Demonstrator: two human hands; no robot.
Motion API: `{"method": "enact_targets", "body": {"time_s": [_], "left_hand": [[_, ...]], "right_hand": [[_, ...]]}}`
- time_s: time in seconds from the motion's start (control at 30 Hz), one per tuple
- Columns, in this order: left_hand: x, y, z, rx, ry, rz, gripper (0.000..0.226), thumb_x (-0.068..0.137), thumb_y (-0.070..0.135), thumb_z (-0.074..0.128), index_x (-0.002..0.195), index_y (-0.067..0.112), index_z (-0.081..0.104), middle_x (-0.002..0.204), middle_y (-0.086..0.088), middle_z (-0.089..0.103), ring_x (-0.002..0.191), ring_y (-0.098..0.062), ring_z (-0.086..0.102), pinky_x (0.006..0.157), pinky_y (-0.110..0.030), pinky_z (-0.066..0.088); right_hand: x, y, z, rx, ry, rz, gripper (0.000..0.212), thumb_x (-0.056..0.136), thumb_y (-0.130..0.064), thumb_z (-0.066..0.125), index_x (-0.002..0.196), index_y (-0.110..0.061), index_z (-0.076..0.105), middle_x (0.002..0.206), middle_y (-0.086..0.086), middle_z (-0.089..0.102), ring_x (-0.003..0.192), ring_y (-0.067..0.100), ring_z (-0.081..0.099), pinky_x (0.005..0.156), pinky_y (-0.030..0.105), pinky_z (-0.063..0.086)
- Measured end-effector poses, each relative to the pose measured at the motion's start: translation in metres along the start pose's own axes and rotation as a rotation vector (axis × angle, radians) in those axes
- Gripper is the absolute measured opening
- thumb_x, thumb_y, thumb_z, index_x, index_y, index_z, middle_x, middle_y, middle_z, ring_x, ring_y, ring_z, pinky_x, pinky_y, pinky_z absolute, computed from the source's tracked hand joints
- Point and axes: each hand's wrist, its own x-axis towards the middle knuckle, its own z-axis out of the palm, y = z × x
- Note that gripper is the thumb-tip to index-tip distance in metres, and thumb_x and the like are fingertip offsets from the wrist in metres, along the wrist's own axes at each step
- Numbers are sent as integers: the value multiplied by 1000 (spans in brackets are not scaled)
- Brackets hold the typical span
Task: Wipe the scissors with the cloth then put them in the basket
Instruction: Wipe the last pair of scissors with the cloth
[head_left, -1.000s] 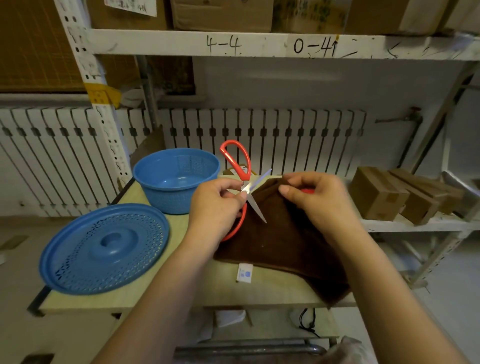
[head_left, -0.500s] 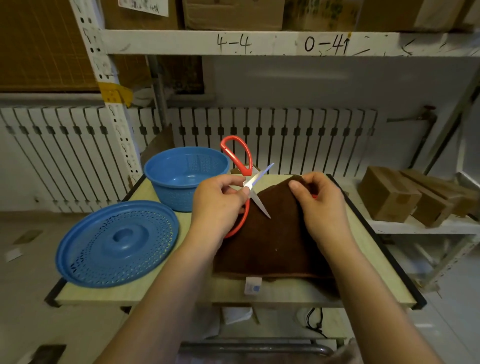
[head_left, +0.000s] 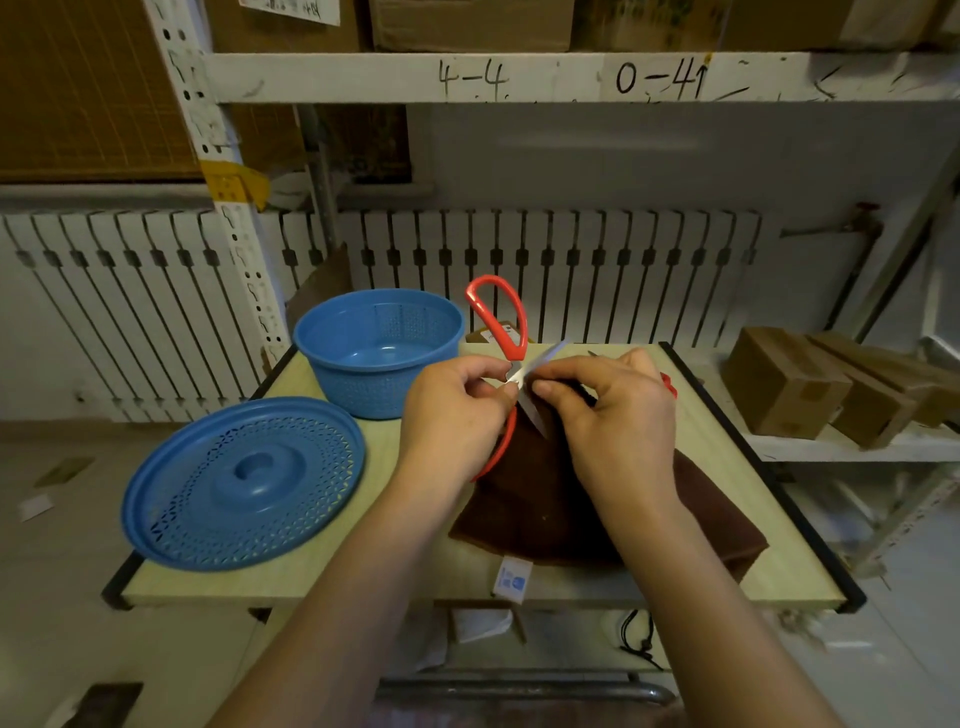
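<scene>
Head view, my left hand (head_left: 457, 410) pinching the open red scissors (head_left: 511, 364) at the pivot above the table (head_left: 727, 467), my right hand (head_left: 618, 415) pressing brown cloth (head_left: 545, 499) against a blade, empty blue basket (head_left: 379, 353) just left.

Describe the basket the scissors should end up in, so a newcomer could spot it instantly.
Start at the light wooden table in front of the white slatted radiator. At its far left corner stands the round blue plastic basket, a deep open bowl with perforated walls. Unlike the flat, domed blue perforated lid lying nearer on the left, it is upright, hollow and empty.
</scene>
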Motion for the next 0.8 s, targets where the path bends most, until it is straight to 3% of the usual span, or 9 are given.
{"method": "enact_targets", "body": {"time_s": [0.13,0.3,0.4,0.53,0.67,0.8], "left_hand": [[-1,-4,1,6,4,-5,17,86,17,69,99,27,74,77,7,63,84,-20,64,86,-45,54],[-1,-6,3,7,3,-17,19,86,17,67,99,29,74,78,12,63,92,-21,65,90,-46,54],[-1,-9,5,4,-9,-19,22,87,13,65,92,32,75,69,14,61,81,-18,64,87,-44,54],[-6,-9,11,86,1,46,25,88,10,62,99,29,75,67,17,56,68,-7,51,71,-26,45],[-11,-11,13,67,15,46,22,88,13,64,103,27,74,65,16,55,67,-7,51,70,-24,43],[-14,-14,10,58,13,11,17,87,15,67,98,27,74,58,9,56,60,-10,55,63,-25,46]], "right_hand": [[-2,-3,3,75,-51,41,11,83,-18,72,92,-25,75,83,-17,68,84,4,57,75,21,48],[-4,-7,-3,110,-162,91,17,85,-9,69,91,-25,68,85,-16,65,84,-1,60,75,8,46],[-6,-7,-4,80,-148,11,20,81,-2,70,91,-20,74,89,-11,67,86,2,59,79,5,42],[-10,-7,2,62,-56,-23,20,77,-2,73,88,-19,76,87,-5,67,84,11,62,80,25,51],[-8,-9,5,-32,-42,35,14,81,-10,70,89,-22,73,87,-6,65,83,13,61,75,37,53],[4,-2,1,-27,-10,189,11,84,-12,69,89,-22,66,85,-11,62,79,4,57,76,26,52]]}}
